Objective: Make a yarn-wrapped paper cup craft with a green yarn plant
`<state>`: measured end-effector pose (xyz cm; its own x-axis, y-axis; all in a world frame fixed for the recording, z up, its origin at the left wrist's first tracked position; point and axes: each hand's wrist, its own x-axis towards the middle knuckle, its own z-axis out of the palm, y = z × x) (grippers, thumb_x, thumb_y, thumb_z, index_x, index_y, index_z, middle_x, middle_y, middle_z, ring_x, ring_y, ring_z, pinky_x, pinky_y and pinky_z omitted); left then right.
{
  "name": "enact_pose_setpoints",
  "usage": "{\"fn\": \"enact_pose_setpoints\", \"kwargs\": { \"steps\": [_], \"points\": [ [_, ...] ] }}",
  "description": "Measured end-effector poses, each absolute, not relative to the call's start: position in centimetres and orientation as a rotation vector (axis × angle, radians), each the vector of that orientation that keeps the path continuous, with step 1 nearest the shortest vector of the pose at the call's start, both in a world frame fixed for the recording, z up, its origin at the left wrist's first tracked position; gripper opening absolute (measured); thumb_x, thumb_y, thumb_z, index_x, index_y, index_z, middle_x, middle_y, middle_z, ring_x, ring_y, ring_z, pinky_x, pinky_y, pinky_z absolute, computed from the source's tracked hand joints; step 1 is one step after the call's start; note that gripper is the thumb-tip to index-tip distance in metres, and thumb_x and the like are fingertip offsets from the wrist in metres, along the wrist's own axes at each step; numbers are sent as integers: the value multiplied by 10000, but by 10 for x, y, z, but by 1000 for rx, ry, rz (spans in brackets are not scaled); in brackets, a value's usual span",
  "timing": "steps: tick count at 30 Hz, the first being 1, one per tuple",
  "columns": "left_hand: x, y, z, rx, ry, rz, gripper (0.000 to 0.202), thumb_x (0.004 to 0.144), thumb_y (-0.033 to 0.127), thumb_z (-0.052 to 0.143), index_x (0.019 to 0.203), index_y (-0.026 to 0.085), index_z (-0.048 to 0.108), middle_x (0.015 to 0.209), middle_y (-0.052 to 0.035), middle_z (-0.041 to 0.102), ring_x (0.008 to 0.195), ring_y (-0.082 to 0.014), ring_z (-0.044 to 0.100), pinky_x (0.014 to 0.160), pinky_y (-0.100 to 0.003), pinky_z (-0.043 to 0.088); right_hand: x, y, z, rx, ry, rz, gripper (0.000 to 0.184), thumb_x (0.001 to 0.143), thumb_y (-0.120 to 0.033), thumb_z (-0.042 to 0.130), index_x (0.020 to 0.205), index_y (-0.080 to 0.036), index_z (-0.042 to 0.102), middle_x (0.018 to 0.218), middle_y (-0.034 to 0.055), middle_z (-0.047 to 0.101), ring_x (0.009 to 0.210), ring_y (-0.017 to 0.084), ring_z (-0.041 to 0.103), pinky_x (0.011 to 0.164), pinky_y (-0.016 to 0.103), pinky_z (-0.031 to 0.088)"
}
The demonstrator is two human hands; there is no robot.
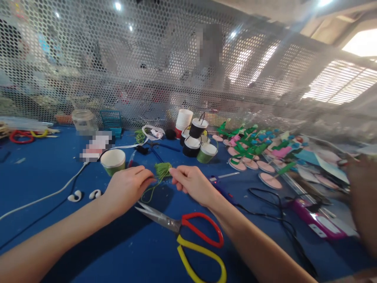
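A small bundle of green yarn (pixel 163 169) lies between my two hands above the blue table. My right hand (pixel 188 180) is closed, thumb and forefinger pinching the yarn at the bundle's right side. My left hand (pixel 128 188) is closed just left of the bundle, its fingers pressed together; whether a strand sits in them is hidden. A loose yarn strand loops down beside its fingertips. Below the hands lie scissors (pixel 173 226) with one red and one yellow handle, blades slightly apart. Behind my left hand stands a paper cup (pixel 113 160) with a green lower part.
Black and green small buckets (pixel 193 146) and stacked white cups (pixel 184 120) stand behind. At right are pink discs with green pieces (pixel 250 151), a corded blue tool (pixel 222 190) and a purple device (pixel 319 220). White earbuds (pixel 75 196) lie left. Another person's arm (pixel 363 200) shows at the right edge.
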<state>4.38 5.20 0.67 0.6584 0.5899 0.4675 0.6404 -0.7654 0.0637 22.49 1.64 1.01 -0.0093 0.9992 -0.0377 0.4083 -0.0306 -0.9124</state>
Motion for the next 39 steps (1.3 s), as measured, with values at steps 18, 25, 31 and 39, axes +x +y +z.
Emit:
{"fn": "enact_pose_setpoints", "kwargs": {
  "steps": [18, 25, 31, 39],
  "points": [
    [41, 48, 20, -2872, -1059, -771, 240, 823, 273, 404, 777, 146, 603, 710, -28, 618, 657, -144, 560, 617, -253, 406, 235, 9, 20, -1452, -1583, 817, 365, 768, -427, 446, 523, -156, 457, 421, -54, 424, 364, 37, 344, 355, 161, 262],
    [38, 48, 27, -2873, -1012, -774, 225, 816, 254, 417, 772, 138, 605, 714, -35, 626, 654, -143, 560, 604, -252, 408, 234, 10, 25, -1398, -1608, 773, 333, 780, -437, 418, 616, -154, 482, 515, -23, 506, 421, 62, 432, 404, 181, 334],
    [43, 47, 25, -2872, -905, -777, 218, 813, 265, 426, 791, 143, 606, 686, -30, 606, 608, -130, 541, 558, -236, 398, 223, 0, 36, -1323, -2014, 263, 145, 738, -259, 559, 828, -151, 589, 783, 41, 628, 704, 128, 551, 630, 227, 402],
    [28, 52, 53, -2868, -971, -716, 176, 712, 258, 568, 849, 151, 595, 802, -25, 615, 725, -142, 554, 675, -258, 422, 222, -12, 25, -1486, -1990, 232, 184, 815, -185, 445, 704, -163, 591, 605, -8, 625, 547, 98, 539, 545, 204, 367]
  ]
}}
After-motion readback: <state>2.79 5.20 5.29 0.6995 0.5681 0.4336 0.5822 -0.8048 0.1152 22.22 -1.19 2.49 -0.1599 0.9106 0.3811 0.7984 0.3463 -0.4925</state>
